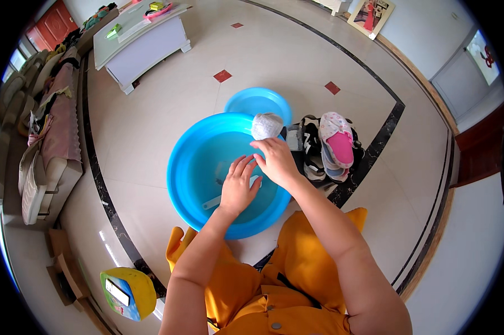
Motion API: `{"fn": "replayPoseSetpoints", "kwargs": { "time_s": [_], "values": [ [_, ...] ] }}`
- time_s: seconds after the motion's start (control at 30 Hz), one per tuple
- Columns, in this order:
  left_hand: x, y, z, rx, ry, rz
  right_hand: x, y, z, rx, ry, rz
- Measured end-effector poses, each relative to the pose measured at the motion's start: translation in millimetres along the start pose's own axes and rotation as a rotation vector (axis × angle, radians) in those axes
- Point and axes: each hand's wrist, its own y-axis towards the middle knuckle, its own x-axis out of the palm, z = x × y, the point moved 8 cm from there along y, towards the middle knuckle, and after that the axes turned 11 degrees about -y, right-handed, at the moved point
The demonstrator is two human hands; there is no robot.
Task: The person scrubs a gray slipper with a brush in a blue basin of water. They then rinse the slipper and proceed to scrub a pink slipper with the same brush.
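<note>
A large blue basin [176,173] of water stands on the floor before my knees. My left hand [239,187] hangs over its middle, palm down, fingers stretched and holding nothing visible. Close beside it, my right hand [277,161] has its fingers extended over the basin's right side; the fingertips of both hands nearly meet. Beneath my left hand lies a long white handle [210,202], in the water; the hand hides part of it. A crumpled pale grey bundle [267,126] rests at the basin's far right rim, just beyond my right fingertips.
Behind the basin sits a smaller blue basin [257,101]. Several shoes, one a pink-lined slipper [339,146], are piled to the right. A yellow stool [143,290] bearing a phone [118,291] stands lower left. A sofa [59,173] lines the left; a white table [146,53] is farther off.
</note>
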Motion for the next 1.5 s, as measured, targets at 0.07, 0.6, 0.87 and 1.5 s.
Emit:
{"fn": "replayPoseSetpoints", "kwargs": {
  "time_s": [0.07, 0.6, 0.87, 1.5],
  "values": [
    [1, 0, 5, 0.021, -0.008, -0.003, -1, -5, -1, -0.013, 0.039, -0.065],
    [50, 54, 57, -0.066, -0.444, -0.04, -77, -9, 114, 0.47, 0.199, 0.22],
    [150, 101, 57, -0.38, -0.661, -0.16, -81, -52, 226, 0.854, -0.137, 0.165],
    [221, 103, 39, -0.952, -1.125, -0.202, -40, -85, 267, 1.025, 0.072, -0.029]
  ]
}}
